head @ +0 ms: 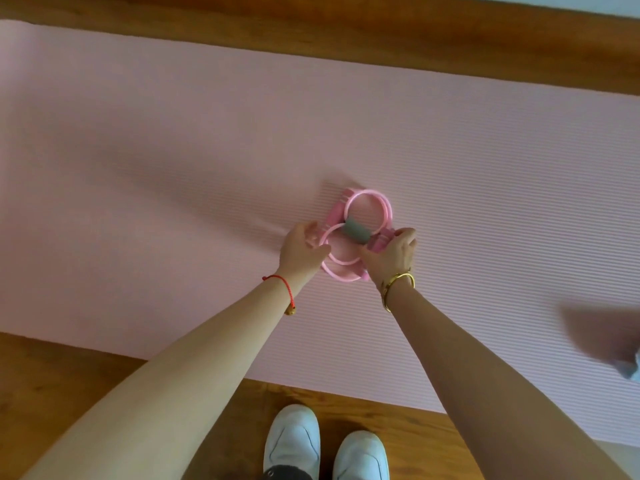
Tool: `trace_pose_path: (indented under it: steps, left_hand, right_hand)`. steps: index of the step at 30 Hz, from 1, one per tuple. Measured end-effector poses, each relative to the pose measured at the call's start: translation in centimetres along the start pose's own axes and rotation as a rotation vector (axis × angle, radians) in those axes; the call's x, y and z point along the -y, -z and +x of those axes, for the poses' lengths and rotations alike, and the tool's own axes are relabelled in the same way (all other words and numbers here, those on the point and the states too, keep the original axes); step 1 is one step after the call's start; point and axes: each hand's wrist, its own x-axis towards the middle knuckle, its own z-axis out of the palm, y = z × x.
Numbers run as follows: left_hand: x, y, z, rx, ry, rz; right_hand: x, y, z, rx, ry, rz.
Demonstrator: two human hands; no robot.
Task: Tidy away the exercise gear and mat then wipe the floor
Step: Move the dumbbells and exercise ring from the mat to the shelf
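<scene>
A pink figure-eight resistance band [372, 206] with a grey foam sleeve at its middle lies on the pink ribbed exercise mat [173, 168]. The band is folded, so its loops and pink handles overlap. My left hand [301, 249] grips the near loop on its left side. My right hand [391, 252] holds a pink handle and the loop on the right. Both hands are low over the mat, at its centre right.
Wooden floor [69, 382] shows in front of the mat and behind it. My white shoes [325, 445] stand at the mat's near edge. A blurred pale object [628, 367] sits at the right edge of view on the mat.
</scene>
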Motion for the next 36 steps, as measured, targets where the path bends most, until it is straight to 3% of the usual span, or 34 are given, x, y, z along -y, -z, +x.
trace_pose_path:
  steps: [6,13,28,36]
  left_hand:
    - [-0.5,0.0,0.3,0.037,-0.090,0.139]
    - [-3.2,1.0,-3.2,0.179,0.048,-0.035]
    - [-14.7,9.5,-20.1,0.268,0.064,-0.060]
    - [-18.3,13.9,-31.3,0.221,0.032,-0.137]
  right_hand:
    - [0.5,0.4,0.8,0.020,0.011,-0.106]
    - [2.0,4.8,-2.0,0.131,0.078,-0.063]
    - [11.0,17.4,-17.9,0.160,0.126,-0.024]
    - [14.9,22.8,-28.6,0.129,0.129,-0.009]
